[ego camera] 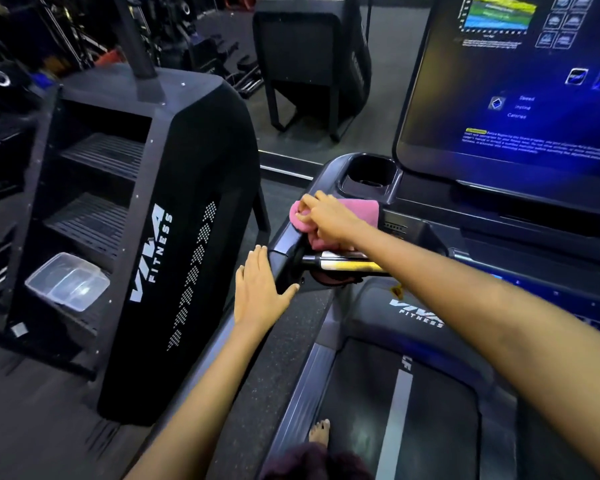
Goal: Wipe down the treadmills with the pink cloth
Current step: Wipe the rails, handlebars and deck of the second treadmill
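Observation:
I stand on a dark treadmill (399, 403) with a lit blue console screen (520, 98). My right hand (326, 216) presses a folded pink cloth (364, 211) onto the left end of the console, just below the cup holder (369, 174). My left hand (260, 289) lies flat, fingers apart, on the left side handrail (284, 244) and holds nothing. Part of the cloth is hidden under my right hand.
A black stair-climber machine (174, 237) marked VIVA FITNESS stands close on the left, with a clear plastic box (68, 282) on its lowest step. A yellow and silver handle (347, 265) sticks out below the cloth. My bare foot (321, 433) is on the belt.

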